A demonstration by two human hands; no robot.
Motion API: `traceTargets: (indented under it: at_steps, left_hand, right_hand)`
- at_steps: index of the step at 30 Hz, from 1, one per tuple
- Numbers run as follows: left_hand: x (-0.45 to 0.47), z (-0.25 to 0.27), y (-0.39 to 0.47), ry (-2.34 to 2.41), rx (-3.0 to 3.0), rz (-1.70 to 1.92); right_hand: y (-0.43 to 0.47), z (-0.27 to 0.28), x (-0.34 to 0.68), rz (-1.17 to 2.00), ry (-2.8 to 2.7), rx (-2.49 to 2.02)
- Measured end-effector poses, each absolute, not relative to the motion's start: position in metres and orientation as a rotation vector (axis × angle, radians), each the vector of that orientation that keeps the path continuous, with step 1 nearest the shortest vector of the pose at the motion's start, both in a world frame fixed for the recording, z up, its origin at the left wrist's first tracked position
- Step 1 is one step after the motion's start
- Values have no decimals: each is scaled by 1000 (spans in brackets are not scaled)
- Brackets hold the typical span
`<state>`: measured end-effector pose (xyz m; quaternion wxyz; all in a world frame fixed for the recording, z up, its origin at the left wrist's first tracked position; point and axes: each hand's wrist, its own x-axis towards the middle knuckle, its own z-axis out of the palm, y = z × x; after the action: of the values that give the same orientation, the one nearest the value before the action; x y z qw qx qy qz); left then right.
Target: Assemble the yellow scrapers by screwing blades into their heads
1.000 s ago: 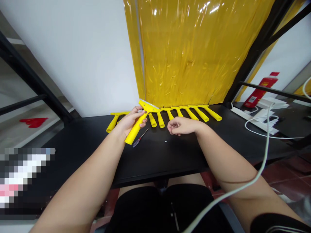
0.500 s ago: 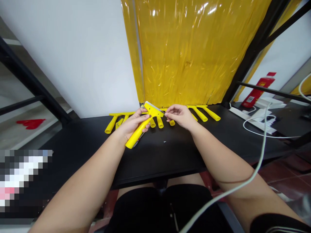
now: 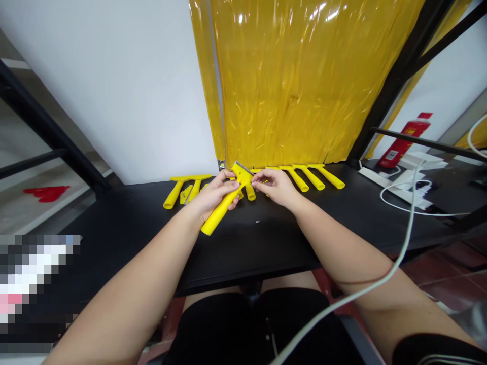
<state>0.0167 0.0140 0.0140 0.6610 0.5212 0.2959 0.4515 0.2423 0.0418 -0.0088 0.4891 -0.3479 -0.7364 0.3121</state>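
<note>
My left hand (image 3: 217, 195) is wrapped around the neck of a yellow scraper (image 3: 220, 209), its hollow handle slanting down toward me. A thin metal blade (image 3: 243, 165) runs along the top of the scraper's head. At the right end of that head, the fingertips of my right hand (image 3: 274, 186) are pinched together. Whatever lies between them is too small or hidden to make out. Behind my hands, more yellow scrapers (image 3: 312, 178) lie in a row along the back of the black table (image 3: 281, 248). A tiny pale piece (image 3: 257, 221) rests on the tabletop.
A yellow plastic curtain (image 3: 304, 91) and a white panel (image 3: 152, 91) rise behind the table. To the right are a red bottle (image 3: 404, 142), a white power strip (image 3: 395, 188) and a pale cable (image 3: 410, 233) crossing before my right arm. Black frame posts (image 3: 49, 121) flank the table.
The scraper's head has turned and shifted slightly right, so its blade looks narrower. My right hand has moved a little left and closer against the head.
</note>
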Motion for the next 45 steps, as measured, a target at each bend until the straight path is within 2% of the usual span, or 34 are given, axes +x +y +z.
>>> traceTargets:
  at_steps: [8,17,22,25,29,32,36,38,45]
  left_hand:
    - [17,18,12,682,1233,972]
    - [13,23,9,618,1218,934]
    - [15,23,13,617,1109,972]
    - [15,25,17,637,1021,1054]
    - [7,30,26,691,908,1223]
    - [-3,33,33,714,841,1306]
    - [-10,34,36,721,798,1345]
    - [-11,34,37,721,791,1347]
    - [-11,28,41,730,797,1342]
  right_hand:
    - [43,-4,245,619,-1831,-776]
    - [37,-5,235,1399,-1421,-808]
    - [35,-3,228,1589,-1262,-776]
    - [36,-8,226,1469,-1329,-854]
    - [23,-16,214,956,-1935,-982]
    - [4,-18,192,641,-2484,-737]
    - [-9,-23,163,253,-2736,-570]
    - [-9,-24,159,209,-2771,-572]
    - [-8,-14,181,426,-2753,-702]
